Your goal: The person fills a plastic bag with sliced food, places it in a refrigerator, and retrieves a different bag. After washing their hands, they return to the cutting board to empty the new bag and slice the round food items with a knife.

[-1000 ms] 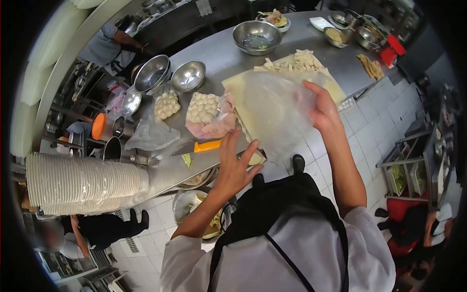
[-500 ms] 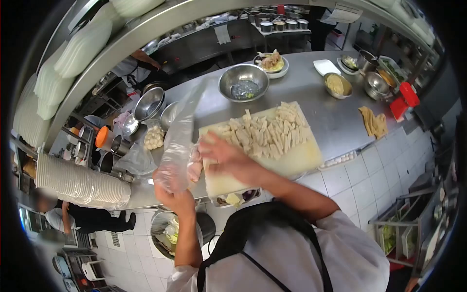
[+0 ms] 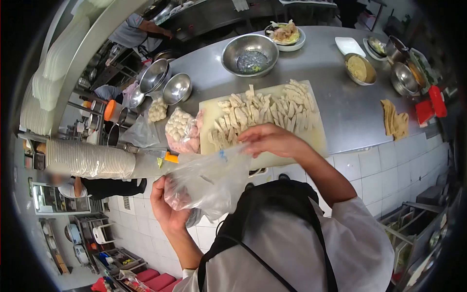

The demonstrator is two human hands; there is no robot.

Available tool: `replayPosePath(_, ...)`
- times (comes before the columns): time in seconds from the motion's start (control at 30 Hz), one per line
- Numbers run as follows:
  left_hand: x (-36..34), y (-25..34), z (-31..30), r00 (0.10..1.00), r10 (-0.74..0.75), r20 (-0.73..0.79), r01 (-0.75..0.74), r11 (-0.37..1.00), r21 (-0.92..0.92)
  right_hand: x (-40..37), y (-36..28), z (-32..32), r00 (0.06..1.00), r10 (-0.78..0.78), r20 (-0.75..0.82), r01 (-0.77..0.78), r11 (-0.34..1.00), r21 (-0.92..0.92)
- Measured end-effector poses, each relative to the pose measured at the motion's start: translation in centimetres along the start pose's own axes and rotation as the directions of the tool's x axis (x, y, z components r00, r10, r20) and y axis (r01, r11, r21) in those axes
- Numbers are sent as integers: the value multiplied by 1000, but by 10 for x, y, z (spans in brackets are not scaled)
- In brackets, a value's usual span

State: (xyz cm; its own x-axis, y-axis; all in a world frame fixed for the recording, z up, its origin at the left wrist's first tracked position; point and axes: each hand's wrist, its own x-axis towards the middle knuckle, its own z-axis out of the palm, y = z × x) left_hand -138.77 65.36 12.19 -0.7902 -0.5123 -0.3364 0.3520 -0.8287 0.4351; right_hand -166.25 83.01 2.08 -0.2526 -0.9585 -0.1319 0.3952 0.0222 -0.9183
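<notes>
A clear plastic bag (image 3: pixel 211 182) stretches between my two hands, in front of the cutting board. My left hand (image 3: pixel 168 209) grips its left end, and some of those fingers show blurred through the film. My right hand (image 3: pixel 275 141) pinches the bag's upper right edge, near a small blue mark. Pale cut strips (image 3: pixel 265 112) lie spread over the white cutting board (image 3: pixel 318 141), just beyond my right hand. Left of the board sits a bag of round white pieces (image 3: pixel 179 125), with pinkish pieces beside it. An orange-handled knife (image 3: pixel 171 157) lies near the counter's edge.
A steel bowl with clear liquid (image 3: pixel 250 54) stands behind the board. More steel bowls (image 3: pixel 177 88) and stacked containers (image 3: pixel 90 158) are at the left. A yellow-filled bowl (image 3: pixel 360 68) and a tan cloth (image 3: pixel 394 119) are at the right. Another person (image 3: pixel 109 186) stands at far left.
The bag, upright over my left hand before, is now pulled sideways and lower. My right hand has moved right and taken hold of its edge. The view has shifted, and the orange-handled knife now shows.
</notes>
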Motion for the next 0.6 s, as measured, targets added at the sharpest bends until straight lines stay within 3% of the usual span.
replayPosePath(0.03,-2,-5,13,992,78,-97,-71,994,81,-8,-3,-13,999,2,46,-1,999,-37)
replayPosePath(0.07,-5,-3,16,985,138,-107,-121,982,146,-10,-3,-29,992,-91,-89,59,949,-311)
replayPosePath(0.1,-7,-2,16,974,196,-113,-169,963,209,-7,-5,-51,957,-218,-190,74,821,-567)
replayPosePath(0.13,-11,-1,17,961,248,-120,-208,939,275,1,-2,-81,878,-345,-333,-25,661,-750)
replayPosePath(0.17,-7,-5,28,945,320,-63,-250,835,491,9,0,-105,761,-489,-425,-175,476,-862)
replayPosePath(0.23,2,-1,46,947,320,-18,-239,742,627,16,-15,-123,707,-426,-565,-538,195,-820)
replayPosePath(0.27,7,3,52,945,326,7,-241,684,688,22,-13,-134,730,-366,-577,-550,187,-814)
replayPosePath(0.33,26,5,61,943,327,69,-291,700,652,36,-4,-150,768,-253,-588,-564,166,-809)
replayPosePath(0.43,53,1,70,945,308,108,-299,684,665,48,2,-149,783,-217,-582,-590,36,-807)
replayPosePath(0.6,87,-23,71,961,244,130,-262,654,709,53,10,-145,723,-351,-595,-615,64,-786)
